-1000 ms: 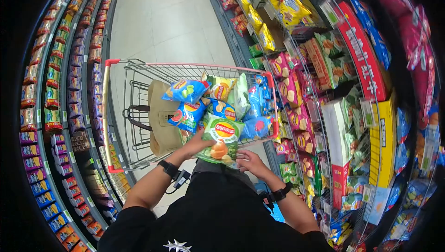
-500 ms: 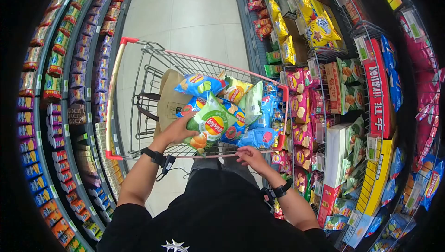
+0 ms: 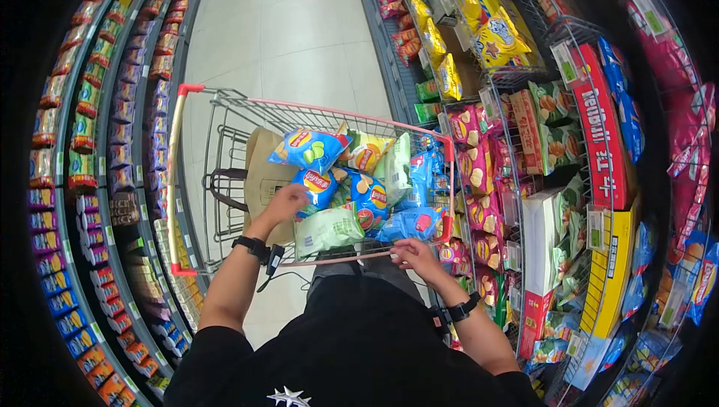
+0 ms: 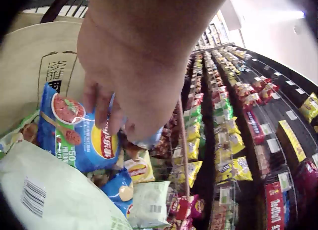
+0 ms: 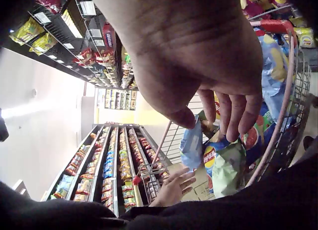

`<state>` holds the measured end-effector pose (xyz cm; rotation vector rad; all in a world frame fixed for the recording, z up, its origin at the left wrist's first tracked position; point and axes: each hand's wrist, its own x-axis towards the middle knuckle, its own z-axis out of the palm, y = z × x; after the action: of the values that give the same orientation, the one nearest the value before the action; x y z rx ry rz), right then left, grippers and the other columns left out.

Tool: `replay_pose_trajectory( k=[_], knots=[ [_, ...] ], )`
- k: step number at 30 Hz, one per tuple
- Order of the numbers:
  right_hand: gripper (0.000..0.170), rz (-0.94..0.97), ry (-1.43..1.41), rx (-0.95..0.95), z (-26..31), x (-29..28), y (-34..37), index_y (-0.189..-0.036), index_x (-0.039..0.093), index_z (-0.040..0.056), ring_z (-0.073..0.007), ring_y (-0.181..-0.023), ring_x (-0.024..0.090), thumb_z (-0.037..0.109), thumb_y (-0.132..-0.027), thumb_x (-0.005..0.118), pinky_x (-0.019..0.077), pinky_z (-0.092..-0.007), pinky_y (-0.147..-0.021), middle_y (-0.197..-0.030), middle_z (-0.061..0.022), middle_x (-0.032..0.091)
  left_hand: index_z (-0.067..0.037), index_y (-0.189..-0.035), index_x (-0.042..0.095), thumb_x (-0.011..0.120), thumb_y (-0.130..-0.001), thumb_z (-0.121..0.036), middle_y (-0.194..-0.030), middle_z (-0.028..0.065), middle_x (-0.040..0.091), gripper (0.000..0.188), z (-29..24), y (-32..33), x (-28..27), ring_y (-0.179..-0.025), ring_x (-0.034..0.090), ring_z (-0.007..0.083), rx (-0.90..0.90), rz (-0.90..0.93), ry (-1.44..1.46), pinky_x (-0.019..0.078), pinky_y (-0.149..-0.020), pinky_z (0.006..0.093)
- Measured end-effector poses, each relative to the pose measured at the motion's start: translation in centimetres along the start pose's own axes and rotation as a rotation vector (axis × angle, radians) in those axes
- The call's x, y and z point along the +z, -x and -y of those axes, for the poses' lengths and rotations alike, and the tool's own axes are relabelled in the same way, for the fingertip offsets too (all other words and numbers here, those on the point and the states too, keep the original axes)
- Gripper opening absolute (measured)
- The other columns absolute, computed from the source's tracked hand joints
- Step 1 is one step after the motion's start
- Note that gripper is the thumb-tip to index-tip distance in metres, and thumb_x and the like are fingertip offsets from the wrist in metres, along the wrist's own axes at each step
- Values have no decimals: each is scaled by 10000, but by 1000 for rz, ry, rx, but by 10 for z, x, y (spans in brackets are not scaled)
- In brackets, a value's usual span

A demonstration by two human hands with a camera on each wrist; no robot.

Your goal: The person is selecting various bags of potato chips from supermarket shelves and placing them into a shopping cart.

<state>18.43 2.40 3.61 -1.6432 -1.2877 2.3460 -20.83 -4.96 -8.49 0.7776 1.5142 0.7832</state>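
In the head view my left hand hovers at the near left of the shopping cart, its fingers loosely bent beside a blue bag of chips. Just below it lies a pale green chip bag, its barcode side up, also large in the left wrist view. My right hand hangs by the cart's near rim with relaxed fingers and holds nothing. Close to it, inside the cart, rests a light blue chip bag. Other chip bags, including a blue one with limes and a yellow one, are heaped behind.
A beige tote bag with a dark handle stands at the cart's left end. Racks of chips run close along the right, with a red box among them. Shelves of packaged snacks line the left. Tiled floor stretches ahead.
My left hand has let go of the green chip bag, which now lies barcode side up at the cart's near side. The right hand stays by the rim.
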Motion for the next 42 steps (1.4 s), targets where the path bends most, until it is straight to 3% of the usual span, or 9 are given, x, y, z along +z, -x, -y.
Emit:
replay_pose_trajectory(
  k=[2, 4, 7, 10, 16, 24, 30, 33, 42],
  knots=[
    [353, -25, -12, -2, -5, -5, 3, -1221, 556, 36, -141, -915, 660, 248, -946, 618, 505, -258, -722, -1084, -53, 662, 30, -1216, 554, 614, -864, -121, -959, 156, 672, 388, 1, -11, -5, -781, 683, 204, 9, -97, -42, 560, -720, 320],
    [354, -51, -24, -4, -5, -6, 6, -1221, 556, 36, -143, -919, 661, 249, -945, 620, 507, -259, -727, -1080, -54, 663, 34, -1236, 556, 646, -858, -159, -1156, 182, 650, 434, 0, -24, -13, -1007, 657, 248, -153, -273, -271, 513, -867, 347],
    [342, -104, -9, 19, 1, -3, 14, -1222, 549, 37, -153, -934, 662, 235, -950, 608, 512, -266, -741, -1108, -71, 662, 37, -1213, 561, 696, -832, -265, -1073, 203, 656, 505, 65, -67, -27, -960, 676, 278, 58, -470, -420, 534, -838, 359],
    [324, -141, -102, 6, -5, -3, 19, -1220, 543, 35, -161, -945, 661, 217, -956, 593, 513, -275, -753, -1134, -86, 661, 55, -1208, 554, 748, -799, -315, -1126, 205, 645, 585, 54, -78, -28, -998, 655, 283, -181, -234, -452, 513, -883, 367],
    [310, -230, -179, 18, -24, 1, 30, -1223, 537, 42, -164, -955, 658, 211, -965, 568, 504, -278, -782, -1144, -72, 663, 64, -1203, 542, 847, -715, -311, -1138, 164, 648, 687, 60, -103, -14, -985, 647, 243, -50, -174, -71, 520, -880, 361],
    [299, -276, -193, 39, -37, 5, 50, -1227, 541, 56, -163, -965, 657, 200, -965, 557, 499, -279, -788, -1137, -67, 665, 37, -1157, 596, 855, -701, -278, -1067, 141, 684, 612, 52, -111, -15, -909, 660, 206, -73, -133, -105, 533, -832, 360],
    [305, -241, -227, -50, -57, -3, 61, -1221, 545, 45, -165, -951, 661, 189, -952, 566, 511, -302, -791, -1137, -92, 664, 33, -1161, 600, 849, -683, -294, -1021, 160, 695, 630, 2, -77, -11, -875, 673, 233, -311, -103, -415, 532, -801, 360],
    [307, -250, -227, -86, -68, -9, 76, -1212, 546, 36, -170, -938, 662, 193, -949, 573, 515, -310, -790, -1130, -102, 665, 12, -1174, 589, 837, -665, -265, -1023, 173, 694, 630, 20, -61, -1, -928, 680, 289, 70, -299, -420, 527, -803, 394],
    [318, -205, -303, -188, -144, -34, 150, -1193, 552, 38, -177, -931, 660, 216, -936, 609, 515, -307, -779, -1099, -91, 666, -48, -1170, 572, 830, -601, -151, -956, 213, 663, 633, -108, 65, 82, -899, 632, 403, 527, -584, -846, 509, -776, 474]
  ],
)
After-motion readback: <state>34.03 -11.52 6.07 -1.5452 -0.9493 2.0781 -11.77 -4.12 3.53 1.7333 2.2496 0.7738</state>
